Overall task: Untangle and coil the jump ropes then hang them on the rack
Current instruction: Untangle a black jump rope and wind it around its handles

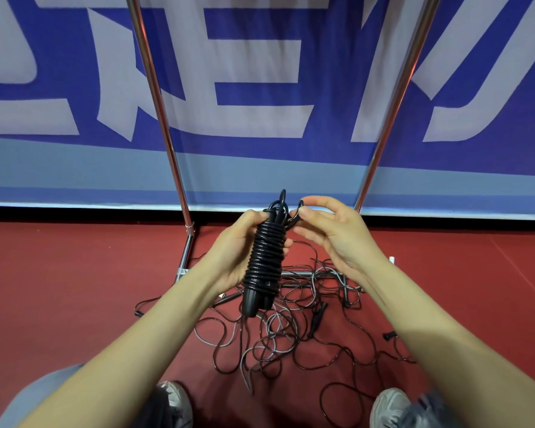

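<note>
- Two grey shoes [393, 407] are seen at the bottom edge; the legs are cut off there.
- A big tangle of ropes [278, 338] is still spread on the red floor [74, 288], just in front of the shoes. It seems most of the work is left. How many ropes are in it cannot be told.
- One coiled rope [264, 257] is held up above the tangle, wrapped tight around its handles.
- The left hand [235, 251] is closed around the coil.
- The rope's end loop is pinched by the right hand [331, 233].
- Only the rack [179, 186] poles are seen; the top bar is cut off, and nothing is seen hung.
</note>
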